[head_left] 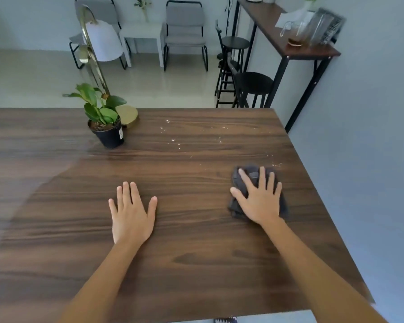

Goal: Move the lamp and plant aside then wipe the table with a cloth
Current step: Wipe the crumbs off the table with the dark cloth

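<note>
- At the far left of the worktop (196, 264) we see the plant (104, 115) in its black pot, upright, and just behind it the lamp (98, 43), its gold base touching or nearly touching the pot; we cannot tell which.
- Both stand near the far edge, left of the mess, so we judge them already moved aside, though not far.
- Nearer us, our left hand (132, 215) lies flat on the bare wood, fingers spread, its grip open and holding nothing; it seems only to steady us.
- Right of the plant, across the far middle, pale crumbs (191, 136) lie scattered in a loose band that runs down toward the right edge.
- At the right, our right hand (259, 197) presses palm-down on the dark cloth (237, 178), fingers splayed over it, not curled round it; the cloth is bunched under the palm, close to the right edge.
- The nearest crumbs lie just beyond the cloth, so we judge the wiping barely begun.
- Risk: a sweep to the right would push crumbs over the near edge onto the floor, since the cloth sits so close to it.
- Risk: a long sweep to the left could knock the pot, and the tall lamp behind it looks easy to tip.
- Risk: with a flat palm, not a closed grip, the bunched cloth may slip out or roll over crumbs without gathering them.
</note>
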{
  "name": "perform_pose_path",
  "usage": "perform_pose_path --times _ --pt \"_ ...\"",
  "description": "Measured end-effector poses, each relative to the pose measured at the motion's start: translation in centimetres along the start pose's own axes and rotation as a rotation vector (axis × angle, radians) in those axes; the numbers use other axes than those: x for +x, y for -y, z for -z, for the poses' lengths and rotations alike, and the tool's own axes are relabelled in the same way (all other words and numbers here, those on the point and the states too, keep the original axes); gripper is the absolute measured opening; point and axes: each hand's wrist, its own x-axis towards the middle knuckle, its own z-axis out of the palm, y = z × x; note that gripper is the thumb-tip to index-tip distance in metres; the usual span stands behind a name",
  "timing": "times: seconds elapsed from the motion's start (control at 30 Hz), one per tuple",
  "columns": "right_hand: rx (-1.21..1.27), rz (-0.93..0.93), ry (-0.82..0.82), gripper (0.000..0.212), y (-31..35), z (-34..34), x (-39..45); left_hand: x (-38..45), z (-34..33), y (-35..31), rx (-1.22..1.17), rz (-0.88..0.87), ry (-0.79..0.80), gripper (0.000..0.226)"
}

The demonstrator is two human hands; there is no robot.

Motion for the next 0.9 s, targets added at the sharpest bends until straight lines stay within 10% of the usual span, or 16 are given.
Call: perform_pose_path --times 0.13,0.43,0.7,0.9 --pt "-0.012 0.365 0.021 0.061 -5.1 0.0 -6.2 1.3 1.2 -0.8 -0.136 0.105 0.020 0.076" --pt "0.036 -0.151 -0.050 0.074 -8.7 4.7 14.3 8.1 0.6 -3.8 -0.010 0.161 -0.019 0.081" --pt "-0.022 0.399 0.000 0.064 -4.6 1.8 9.2 8.1 -0.8 -3.8 0.076 0.148 -0.028 0.088" --pt "-0.105 0.112 -0.056 0.071 -9.0 4.1 15.7 8.2 -0.7 -4.1 0.108 0.145 -0.027 0.087"
